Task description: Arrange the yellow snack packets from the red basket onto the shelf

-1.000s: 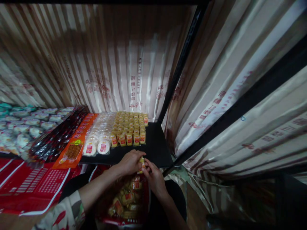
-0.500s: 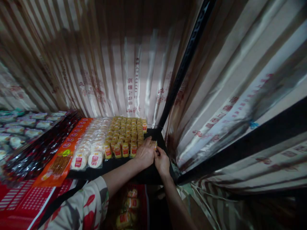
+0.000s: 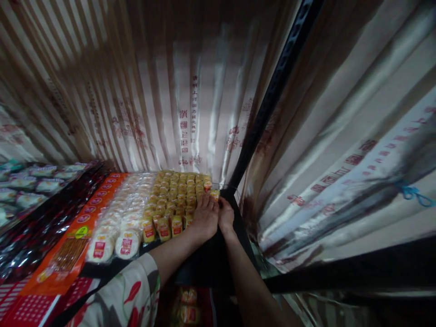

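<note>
My left hand (image 3: pixel 205 217) and my right hand (image 3: pixel 225 215) come together at the right end of the rows of yellow snacks. Between their fingertips is a small wrapped yellow snack pack (image 3: pixel 215 194) with a red and white label, held upright just in front of another pack (image 3: pixel 207 185) at the back. The fingers of both hands are closed around it, though my left hand hides part of it. Close beside my left hand stand tight rows of matching yellow snack packs (image 3: pixel 177 225). Both wrists reach over the black shelf (image 3: pixel 209 259).
Left of the yellow rows lie round white wrapped crackers (image 3: pixel 127 244), an orange bag of sticks (image 3: pixel 63 254) and dark shiny packets (image 3: pixel 41 227). More yellow packs (image 3: pixel 189 313) sit lower down. A black metal post (image 3: pixel 262 122) rises at the back right corner, before pleated curtains (image 3: pixel 163 100).
Both hands have moved toward the back of the shelf, bringing the snack pack up close to the rear pack of the right end. The view has shifted slightly.
</note>
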### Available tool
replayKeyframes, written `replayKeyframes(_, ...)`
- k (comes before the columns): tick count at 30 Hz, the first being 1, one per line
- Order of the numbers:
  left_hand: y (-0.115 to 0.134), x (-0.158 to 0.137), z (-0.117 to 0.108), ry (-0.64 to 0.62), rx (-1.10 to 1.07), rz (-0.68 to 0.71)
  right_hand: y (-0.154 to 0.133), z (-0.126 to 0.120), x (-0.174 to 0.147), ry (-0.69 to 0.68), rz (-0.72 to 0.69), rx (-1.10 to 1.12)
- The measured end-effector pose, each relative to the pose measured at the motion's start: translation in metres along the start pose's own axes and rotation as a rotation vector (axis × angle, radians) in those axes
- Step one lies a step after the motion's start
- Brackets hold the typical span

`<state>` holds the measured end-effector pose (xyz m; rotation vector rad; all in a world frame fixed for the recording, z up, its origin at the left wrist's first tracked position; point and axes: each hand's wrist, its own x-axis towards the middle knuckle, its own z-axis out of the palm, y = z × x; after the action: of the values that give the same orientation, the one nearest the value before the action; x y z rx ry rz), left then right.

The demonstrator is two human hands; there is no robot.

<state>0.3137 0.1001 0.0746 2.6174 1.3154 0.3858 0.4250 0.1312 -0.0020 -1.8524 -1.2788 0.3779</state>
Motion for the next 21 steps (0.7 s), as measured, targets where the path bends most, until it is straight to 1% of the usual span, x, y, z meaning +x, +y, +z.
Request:
replayKeyframes(3,-0.003,0.007,0.004,-0.01,0.004,-0.007,0.001,0.007,0.009,-0.011,-0.003,0.005)
replayKeyframes(9,-0.009,0.015,0.009,-0.033,0.053,-0.036,0.001,0.016,0.021,-0.066,-0.099,0.026)
replayKeyframes(13,-0.013,0.014,0.009,-0.026,0.061,-0.026,0.002,0.02,0.023,-0.075,-0.126,0.008)
replayKeyframes(18,-0.016,0.013,0.006,-0.018,0.049,-0.021,0.003,0.023,0.024,-0.095,-0.106,-0.027)
replayKeyframes(21,-0.016,0.017,0.006,-0.024,0.049,-0.02,0.008,0.028,0.024,-0.074,-0.146,-0.054)
